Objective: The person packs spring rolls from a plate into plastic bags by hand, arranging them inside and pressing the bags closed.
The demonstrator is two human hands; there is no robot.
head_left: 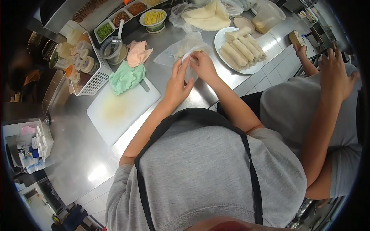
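My left hand (178, 82) has its fingertips closed on the edge of a thin white sheet (186, 54); whether it is a wrapper or plastic is unclear. On the other side of that edge, my right hand (203, 65) pinches it too. A clear plastic bag (165, 56) lies on the steel counter behind and beside my hands. To their right, a white plate (219, 38) bears several pale rolls (241, 50). Folded pale sheets (210, 16) rest on plastic beyond the hands.
A white cutting board (119, 111) lies at left, with green (127, 79) and pink (138, 53) cloths by it. Behind are a basket of bottles (90, 82), a tub with a utensil (111, 50) and bowls of toppings (153, 17). A co-worker (308, 100) stands close at right.
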